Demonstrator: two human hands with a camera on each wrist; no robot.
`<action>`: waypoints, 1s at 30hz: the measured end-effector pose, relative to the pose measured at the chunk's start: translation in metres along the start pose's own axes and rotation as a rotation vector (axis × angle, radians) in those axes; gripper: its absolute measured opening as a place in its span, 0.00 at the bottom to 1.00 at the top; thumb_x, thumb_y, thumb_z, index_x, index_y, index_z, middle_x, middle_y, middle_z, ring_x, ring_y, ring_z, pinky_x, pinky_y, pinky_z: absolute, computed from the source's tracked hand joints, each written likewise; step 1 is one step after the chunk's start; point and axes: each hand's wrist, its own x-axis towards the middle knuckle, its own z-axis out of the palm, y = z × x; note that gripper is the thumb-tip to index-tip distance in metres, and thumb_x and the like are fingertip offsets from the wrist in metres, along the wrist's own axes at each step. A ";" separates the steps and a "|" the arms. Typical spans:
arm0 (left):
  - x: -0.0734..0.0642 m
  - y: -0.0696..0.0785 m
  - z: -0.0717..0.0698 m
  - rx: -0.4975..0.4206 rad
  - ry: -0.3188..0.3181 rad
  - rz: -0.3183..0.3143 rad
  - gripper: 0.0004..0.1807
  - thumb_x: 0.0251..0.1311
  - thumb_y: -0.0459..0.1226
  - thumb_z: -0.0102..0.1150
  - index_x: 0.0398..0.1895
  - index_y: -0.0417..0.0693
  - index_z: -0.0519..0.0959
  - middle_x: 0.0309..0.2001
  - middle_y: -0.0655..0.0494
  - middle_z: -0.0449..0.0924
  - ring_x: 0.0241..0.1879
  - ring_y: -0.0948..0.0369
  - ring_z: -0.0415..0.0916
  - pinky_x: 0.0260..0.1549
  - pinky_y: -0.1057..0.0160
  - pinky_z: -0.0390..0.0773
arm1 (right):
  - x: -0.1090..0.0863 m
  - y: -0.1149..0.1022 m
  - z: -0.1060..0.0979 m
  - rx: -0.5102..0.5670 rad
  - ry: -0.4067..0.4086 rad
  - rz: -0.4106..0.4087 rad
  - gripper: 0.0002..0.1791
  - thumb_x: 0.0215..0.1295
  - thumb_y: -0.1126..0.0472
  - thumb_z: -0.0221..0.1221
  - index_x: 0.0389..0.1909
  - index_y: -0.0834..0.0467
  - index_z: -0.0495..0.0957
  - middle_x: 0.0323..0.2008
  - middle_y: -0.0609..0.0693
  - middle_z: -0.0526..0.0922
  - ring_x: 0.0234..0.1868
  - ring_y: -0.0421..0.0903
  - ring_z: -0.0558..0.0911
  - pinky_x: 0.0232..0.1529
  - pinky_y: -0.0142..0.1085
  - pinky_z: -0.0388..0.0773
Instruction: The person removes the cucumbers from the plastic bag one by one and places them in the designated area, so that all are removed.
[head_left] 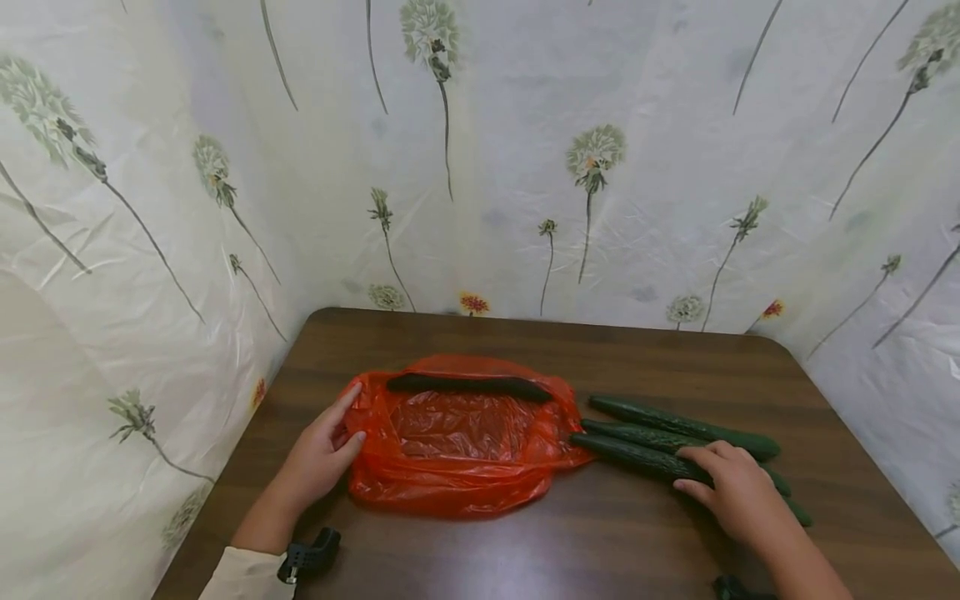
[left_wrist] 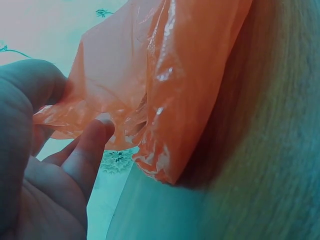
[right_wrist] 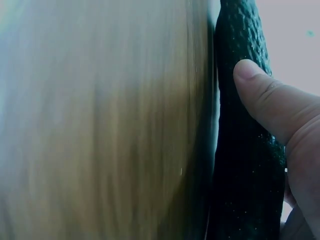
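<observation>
A red plastic bag point(head_left: 450, 492) lies spread with its mouth facing up in the head view, and one dark green cucumber point(head_left: 468, 385) rests inside along its far side. At the bag's left end, my left hand point(head_left: 321, 450) pinches the thin edge between thumb and fingers. To the right are several more cucumbers point(head_left: 660, 414) lying side by side. My right hand point(head_left: 738, 492) grips the nearest one, a bumpy cucumber point(right_wrist: 245, 150), thumb on its near side; its left tip touches or overlaps the bag's right edge. The hand hides part of its right half.
A dark brown wooden table point(head_left: 450, 558) with rounded far corners bears everything. Behind it and at both sides hangs a pale curtain point(head_left: 510, 167) printed with dandelions. Black wrist straps point(head_left: 309, 557) sit on both arms.
</observation>
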 end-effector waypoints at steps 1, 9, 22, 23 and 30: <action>0.000 0.000 0.000 -0.004 -0.001 -0.002 0.41 0.72 0.30 0.60 0.85 0.54 0.56 0.80 0.39 0.59 0.73 0.45 0.67 0.65 0.50 0.74 | -0.001 0.002 -0.001 -0.003 -0.005 0.005 0.27 0.61 0.46 0.73 0.59 0.53 0.84 0.47 0.52 0.82 0.43 0.53 0.80 0.35 0.50 0.80; 0.000 0.001 0.001 0.012 -0.005 -0.002 0.41 0.72 0.30 0.61 0.85 0.53 0.56 0.79 0.38 0.60 0.72 0.44 0.68 0.65 0.49 0.74 | -0.015 0.019 -0.006 -0.029 -0.021 0.037 0.28 0.60 0.47 0.74 0.59 0.53 0.84 0.48 0.55 0.83 0.40 0.52 0.80 0.29 0.47 0.77; -0.002 0.001 0.003 -0.013 0.003 0.011 0.40 0.72 0.30 0.61 0.84 0.51 0.58 0.80 0.38 0.59 0.73 0.44 0.67 0.65 0.46 0.73 | -0.019 0.026 -0.003 -0.061 -0.015 0.044 0.28 0.58 0.48 0.75 0.58 0.53 0.84 0.47 0.56 0.82 0.39 0.53 0.80 0.28 0.46 0.77; -0.002 0.000 0.003 -0.011 0.002 0.012 0.40 0.72 0.30 0.61 0.84 0.51 0.58 0.79 0.37 0.59 0.73 0.44 0.67 0.65 0.46 0.73 | -0.019 0.026 -0.003 -0.067 -0.015 0.044 0.28 0.57 0.48 0.76 0.57 0.53 0.84 0.47 0.55 0.82 0.39 0.53 0.80 0.27 0.46 0.77; 0.000 0.000 0.001 0.003 -0.002 0.014 0.41 0.72 0.29 0.60 0.84 0.50 0.56 0.79 0.37 0.60 0.73 0.42 0.67 0.65 0.46 0.73 | -0.015 0.025 -0.003 -0.088 -0.051 0.075 0.29 0.57 0.45 0.76 0.57 0.51 0.84 0.49 0.58 0.82 0.40 0.56 0.81 0.28 0.51 0.78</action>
